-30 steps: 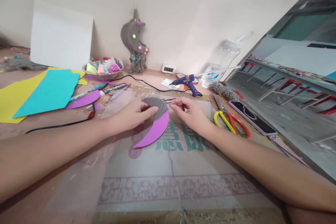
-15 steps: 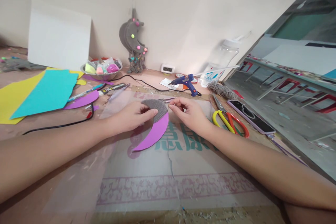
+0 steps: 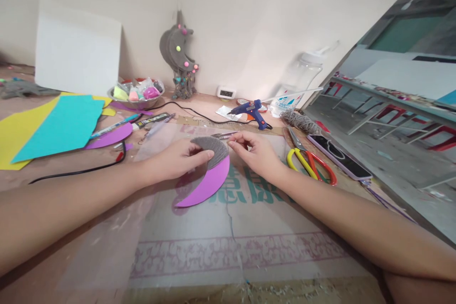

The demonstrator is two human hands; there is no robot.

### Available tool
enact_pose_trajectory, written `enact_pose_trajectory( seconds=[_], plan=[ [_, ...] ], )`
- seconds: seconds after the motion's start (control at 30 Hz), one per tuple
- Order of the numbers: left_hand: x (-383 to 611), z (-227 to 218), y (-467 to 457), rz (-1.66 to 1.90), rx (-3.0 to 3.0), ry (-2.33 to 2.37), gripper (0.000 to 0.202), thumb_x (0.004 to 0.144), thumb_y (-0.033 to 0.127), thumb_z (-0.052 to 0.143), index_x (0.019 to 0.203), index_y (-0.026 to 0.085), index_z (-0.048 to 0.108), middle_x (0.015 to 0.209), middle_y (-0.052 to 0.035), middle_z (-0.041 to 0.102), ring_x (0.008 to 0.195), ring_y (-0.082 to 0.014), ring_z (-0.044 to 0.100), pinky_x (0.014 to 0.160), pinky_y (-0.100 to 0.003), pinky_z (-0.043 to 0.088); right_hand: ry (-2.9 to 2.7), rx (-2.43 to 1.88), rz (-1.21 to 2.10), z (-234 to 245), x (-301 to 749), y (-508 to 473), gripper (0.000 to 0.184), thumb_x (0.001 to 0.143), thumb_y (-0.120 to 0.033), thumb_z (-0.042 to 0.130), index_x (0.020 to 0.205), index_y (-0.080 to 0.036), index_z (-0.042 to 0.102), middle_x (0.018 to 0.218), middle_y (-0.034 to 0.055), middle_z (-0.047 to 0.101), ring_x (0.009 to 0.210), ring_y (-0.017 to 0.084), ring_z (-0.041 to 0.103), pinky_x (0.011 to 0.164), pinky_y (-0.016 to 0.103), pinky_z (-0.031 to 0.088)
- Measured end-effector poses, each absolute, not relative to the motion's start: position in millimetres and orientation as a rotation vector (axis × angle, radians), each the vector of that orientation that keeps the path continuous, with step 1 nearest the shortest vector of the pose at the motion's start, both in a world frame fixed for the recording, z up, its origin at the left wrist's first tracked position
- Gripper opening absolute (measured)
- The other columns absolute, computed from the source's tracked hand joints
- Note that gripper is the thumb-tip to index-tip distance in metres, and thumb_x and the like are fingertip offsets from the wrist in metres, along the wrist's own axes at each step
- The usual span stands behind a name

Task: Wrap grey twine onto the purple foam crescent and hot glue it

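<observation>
My left hand [image 3: 180, 159] is closed on a purple foam crescent [image 3: 208, 183], its thumb lying across the upper part. Grey yarn [image 3: 212, 147] is wound closely round that upper part; the lower part, tapering to a point at lower left, is bare purple. Just right of the crescent's edge, my right hand [image 3: 254, 152] pinches thumb and forefinger together at the yarn, though the strand in the fingertips is barely visible. A thin grey strand [image 3: 231, 223] runs down the printed plastic sheet [image 3: 285, 218] under both hands.
To the right lie scissors [image 3: 309, 164], a phone [image 3: 340, 156] and a grey yarn bundle [image 3: 301, 121]. Behind are a blue glue gun [image 3: 254, 111], a small clock [image 3: 226, 92] and a bowl [image 3: 137, 102]. A decorated grey moon [image 3: 176, 50] hangs on the wall. Coloured sheets [image 3: 59, 126] lie left.
The crescent's lower tip has swung slightly left. Both hands keep nearly the same position and grip, and the whole view has shifted a little.
</observation>
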State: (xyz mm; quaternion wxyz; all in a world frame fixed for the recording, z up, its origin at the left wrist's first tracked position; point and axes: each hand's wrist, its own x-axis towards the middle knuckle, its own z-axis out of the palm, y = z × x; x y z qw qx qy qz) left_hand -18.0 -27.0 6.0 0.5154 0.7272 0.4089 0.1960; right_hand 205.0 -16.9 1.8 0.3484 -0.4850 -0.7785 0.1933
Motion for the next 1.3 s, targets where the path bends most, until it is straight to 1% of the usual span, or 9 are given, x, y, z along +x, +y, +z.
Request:
enact_pose_trajectory(
  seconds=[0.1, 0.17, 0.3, 0.47, 0.57, 0.67, 1.03, 1.17, 1.3],
  plan=[
    [-17.5, 7.1, -26.2, 0.52, 1.688, 1.003, 0.042, 0.087, 0.047, 0.046, 0.057, 0.017, 0.049, 0.043, 0.0044, 0.044, 0.033, -0.0076, 0.042, 0.033, -0.02, 0.033, -2.019, -1.219, 0.502, 0.6, 208.0, -12.7, 0.021, 0.084, -0.021, 0.048, 0.092, -0.018, 0.067, 0.092, 0.0047, 0.069, 0.079, 0.015, 0.06, 0.071, 0.029, 0.045],
    [-16.6, 8.6, -25.5, 0.581, 1.664, 1.05, 0.041, 0.086, 0.046, 0.049, 0.058, 0.016, 0.049, 0.045, 0.0045, 0.044, 0.036, -0.0072, 0.042, 0.035, -0.019, 0.032, -1.987, -1.201, 0.485, 0.7, 210.6, -11.1, 0.028, 0.083, -0.016, 0.044, 0.1, -0.019, 0.066, 0.095, 0.0047, 0.069, 0.082, 0.016, 0.06, 0.075, 0.031, 0.045],
    [-14.8, 10.0, -24.4, 0.649, 1.624, 1.099, 0.041, 0.085, 0.047, 0.051, 0.06, 0.015, 0.051, 0.05, 0.0034, 0.047, 0.042, -0.0071, 0.043, 0.039, -0.02, 0.032, -1.834, -1.143, 0.614, 7.4, 211.0, -17.7, 0.03, 0.085, -0.019, 0.042, 0.11, -0.019, 0.058, 0.083, 0.0024, 0.064, 0.061, 0.012, 0.054, 0.064, 0.029, 0.046],
    [-14.7, 8.2, -23.8, 0.628, 1.601, 1.074, 0.043, 0.086, 0.049, 0.048, 0.059, 0.016, 0.049, 0.048, 0.0038, 0.045, 0.04, -0.0073, 0.04, 0.039, -0.021, 0.03, -1.799, -1.027, 0.905, 12.7, 202.5, -31.4, 0.023, 0.088, -0.033, 0.048, 0.107, -0.021, 0.053, 0.112, 0.006, 0.06, 0.052, 0.006, 0.048, 0.052, 0.025, 0.045],
    [-14.9, 8.1, -23.9, 0.637, 1.636, 1.075, 0.043, 0.086, 0.049, 0.049, 0.06, 0.015, 0.05, 0.049, 0.0036, 0.046, 0.041, -0.0071, 0.04, 0.04, -0.021, 0.029, -1.864, -1.146, 0.941, 7.8, 200.4, -31.3, 0.029, 0.084, -0.039, 0.056, 0.107, -0.021, 0.055, 0.1, 0.0039, 0.063, 0.052, 0.007, 0.047, 0.047, 0.024, 0.042],
    [-15.2, 7.9, -23.7, 0.656, 1.683, 1.066, 0.042, 0.086, 0.048, 0.049, 0.06, 0.015, 0.051, 0.049, 0.0031, 0.046, 0.042, -0.0077, 0.042, 0.041, -0.021, 0.03, -1.96, -1.228, 0.808, 3.7, 201.6, -27.7, 0.027, 0.084, -0.041, 0.057, 0.1, -0.02, 0.061, 0.085, 0.0027, 0.065, 0.062, 0.012, 0.053, 0.055, 0.026, 0.044],
    [-16.4, 7.1, -24.7, 0.557, 1.734, 1.004, 0.042, 0.088, 0.045, 0.046, 0.057, 0.017, 0.049, 0.042, 0.0043, 0.045, 0.032, -0.0074, 0.041, 0.033, -0.02, 0.032, -2.044, -1.186, 0.65, 5.9, 199.3, -29.9, 0.018, 0.085, -0.033, 0.055, 0.09, -0.019, 0.065, 0.087, 0.0039, 0.068, 0.072, 0.015, 0.058, 0.063, 0.028, 0.045],
    [-17.5, 3.4, -24.0, 0.566, 1.735, 1.006, 0.043, 0.088, 0.046, 0.046, 0.057, 0.017, 0.05, 0.045, 0.0033, 0.048, 0.032, -0.0074, 0.042, 0.031, -0.02, 0.032, -2.011, -1.093, 0.705, 4.2, 201.0, -26.4, 0.017, 0.086, -0.031, 0.054, 0.088, -0.019, 0.065, 0.091, 0.0042, 0.068, 0.085, 0.017, 0.061, 0.076, 0.031, 0.047],
    [-17.4, 4.7, -25.6, 0.565, 1.691, 0.998, 0.044, 0.088, 0.047, 0.046, 0.057, 0.017, 0.049, 0.044, 0.0033, 0.047, 0.03, -0.0075, 0.042, 0.03, -0.02, 0.031, -1.955, -1.074, 0.744, 7.8, 202.4, -26.5, 0.023, 0.09, -0.034, 0.047, 0.086, -0.019, 0.064, 0.086, 0.0032, 0.067, 0.085, 0.016, 0.062, 0.077, 0.03, 0.047]
  ],
)
